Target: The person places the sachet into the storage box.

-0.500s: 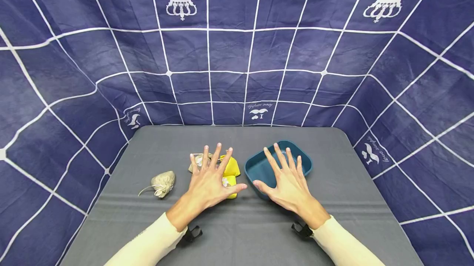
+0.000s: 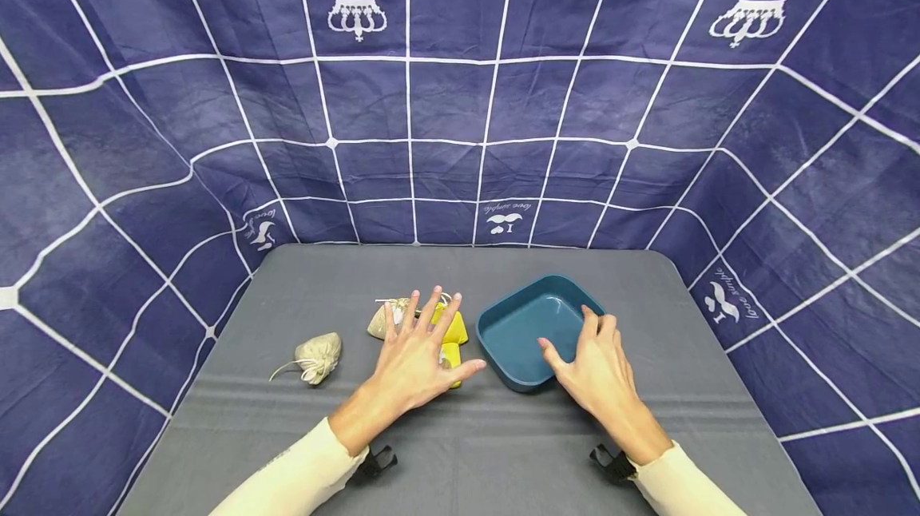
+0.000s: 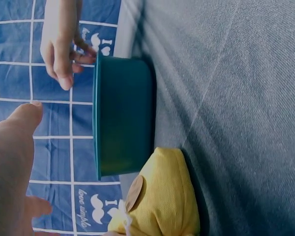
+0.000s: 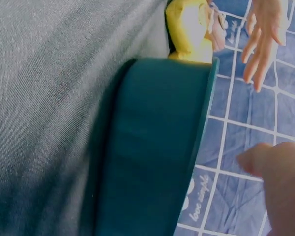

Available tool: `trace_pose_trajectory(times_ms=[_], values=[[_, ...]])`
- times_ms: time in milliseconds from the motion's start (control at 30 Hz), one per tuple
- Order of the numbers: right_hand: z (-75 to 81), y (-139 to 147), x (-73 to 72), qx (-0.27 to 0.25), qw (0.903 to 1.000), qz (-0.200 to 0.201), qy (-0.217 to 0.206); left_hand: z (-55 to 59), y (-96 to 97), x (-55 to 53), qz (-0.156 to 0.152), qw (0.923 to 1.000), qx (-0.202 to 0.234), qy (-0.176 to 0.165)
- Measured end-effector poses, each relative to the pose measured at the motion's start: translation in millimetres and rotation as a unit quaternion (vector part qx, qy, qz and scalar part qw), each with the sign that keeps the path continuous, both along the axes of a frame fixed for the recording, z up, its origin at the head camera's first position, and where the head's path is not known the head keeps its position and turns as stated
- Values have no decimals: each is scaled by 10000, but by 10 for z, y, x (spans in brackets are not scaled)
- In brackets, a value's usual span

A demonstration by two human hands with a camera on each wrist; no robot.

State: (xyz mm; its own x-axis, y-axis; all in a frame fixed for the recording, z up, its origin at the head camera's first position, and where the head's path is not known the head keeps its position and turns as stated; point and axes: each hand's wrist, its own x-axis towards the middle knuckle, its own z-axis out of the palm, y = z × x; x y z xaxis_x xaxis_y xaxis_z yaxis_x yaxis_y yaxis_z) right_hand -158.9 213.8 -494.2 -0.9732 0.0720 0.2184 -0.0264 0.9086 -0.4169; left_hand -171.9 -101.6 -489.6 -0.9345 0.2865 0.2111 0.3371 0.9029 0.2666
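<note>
My left hand (image 2: 415,360) is held spread over two yellow pouches (image 2: 453,330) and a beige pouch (image 2: 379,322), partly covering them. It grips nothing. A teal basin (image 2: 528,332), deep with rounded corners, stands on the table to the right of the pouches. My right hand (image 2: 600,368) is at the basin's right side, its bent fingers right at the rim and its thumb held apart from them. In the left wrist view one yellow pouch (image 3: 164,194) lies beside the basin (image 3: 124,118), and the right fingers (image 3: 64,73) overlap its rim corner.
A second beige drawstring pouch (image 2: 319,356) lies alone on the left, its cord trailing leftward. The grey cloth-covered table (image 2: 460,460) is bounded at the back and sides by blue gridded cloth (image 2: 446,101). Black wrist mounts (image 2: 612,464) sit at the sleeves.
My right hand has moved from over the basin to its right rim, and its spread fingers have drawn together and bent. The left hand stays spread, barely shifted.
</note>
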Motion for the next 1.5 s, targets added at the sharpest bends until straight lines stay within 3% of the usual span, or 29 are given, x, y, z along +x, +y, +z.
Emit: trace_pose_trajectory(times_ms=[167, 367, 733, 967, 1267, 1500], values=[[10, 32, 28, 133, 9990, -265, -339, -29, 64, 10, -194, 9997, 124, -24], [-11, 46, 30, 198, 9972, -339, -634, -99, 120, -9, -472, 9985, 41, 266], [-26, 53, 13, 262, 9977, -97, -613, -167, 200, -50, -1072, 9934, -205, 342], [-44, 96, -25, 300, 9973, 80, -669, -219, 168, -17, -1297, 9900, -233, 506], [-34, 176, -148, 75, 9942, 294, -1034, -284, 103, 42, -1503, 9867, -236, 572], [-10, 205, -269, -90, 9965, 580, -596, -296, 75, 116, -1579, 9859, -115, 550]])
